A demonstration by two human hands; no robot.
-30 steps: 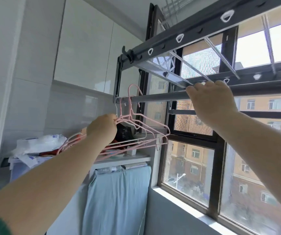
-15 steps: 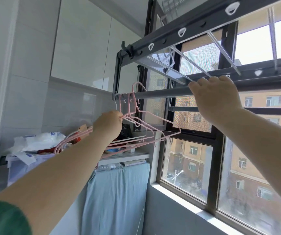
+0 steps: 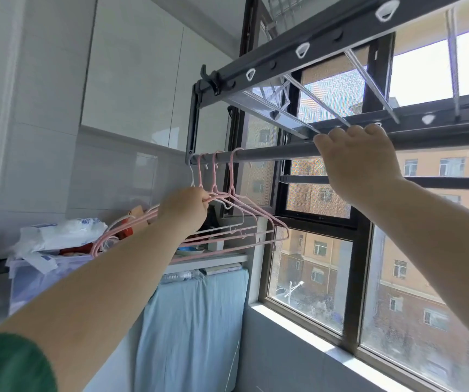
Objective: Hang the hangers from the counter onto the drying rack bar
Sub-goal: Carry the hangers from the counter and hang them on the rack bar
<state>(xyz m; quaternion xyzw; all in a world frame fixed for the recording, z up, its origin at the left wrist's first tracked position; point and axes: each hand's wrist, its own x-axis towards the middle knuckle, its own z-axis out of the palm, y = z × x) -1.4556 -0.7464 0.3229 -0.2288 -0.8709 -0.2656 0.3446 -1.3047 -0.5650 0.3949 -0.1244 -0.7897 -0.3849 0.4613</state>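
Pink thin wire hangers [image 3: 231,188], a bunch of them with one white wire hanger [image 3: 191,172] among them, have their hooks over the grey round metal drying rack bar [image 3: 270,155] at its far left end, just beside the dark vertical bracket [image 3: 193,123] that carries the bar. Hanger bodies tilt down and splay right towards the window; their left shoulders stick out behind the left forearm over the counter clutter. Left hand [image 3: 183,206] has its fingers curled round the hanger necks just under the hooks, gripping the bunch; how many hangers it holds, cannot tell. Right hand [image 3: 360,162] grips the same bar further right, well apart from the hooks, fingers wrapped over the top, back of the hand to the camera. Above the bar runs a dark grey metal rack frame [image 3: 284,56] with white loop eyelets and slanted silver rods. Below the hangers is a white counter edge [image 3: 216,261] with a light blue cloth [image 3: 193,321] hanging under it. White plastic bags [image 3: 63,230] and red items sit piled at the left on a translucent bin. Black-framed window [image 3: 360,278] at right, orange buildings outside. Green sleeve [image 3: 7,363] on the left arm, bottom left corner.
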